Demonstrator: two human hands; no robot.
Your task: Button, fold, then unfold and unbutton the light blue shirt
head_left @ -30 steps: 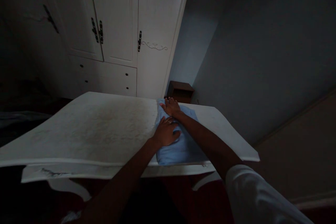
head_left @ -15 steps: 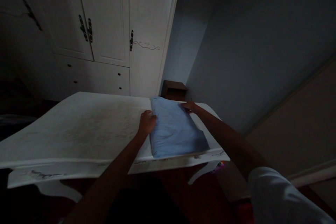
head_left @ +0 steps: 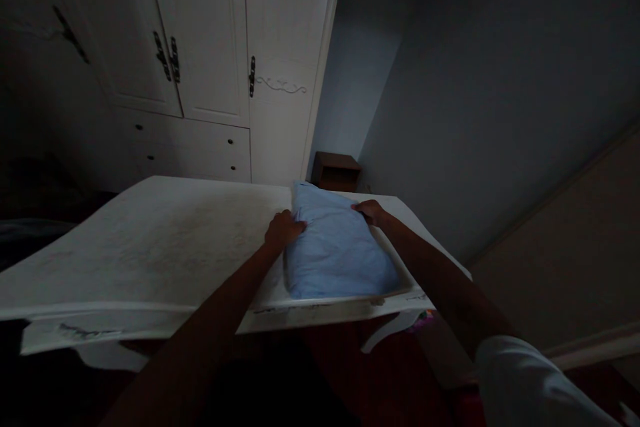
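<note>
A folded light-blue cloth (head_left: 335,250) lies at the right end of a white table (head_left: 165,240); what kind of cloth piece it is I cannot make out. My left hand (head_left: 285,228) grips its left edge, thumb on top and fingers mostly hidden. On the opposite edge, toward the far right corner, my right hand (head_left: 370,211) pinches the cloth between thumb and fingers. Both side edges are slightly raised, and the near part rests close to the table's front edge.
A white wardrobe (head_left: 215,33) with dark handles stands behind the table. Past the table's far right corner sits a small brown cabinet (head_left: 337,170), near a grey wall (head_left: 480,80). Dark red floor covering (head_left: 380,380) shows below.
Both hands have taken a firmer hold of the cloth's sides. Its edges have lifted a little off the table, and the right edge has drawn slightly inward.
</note>
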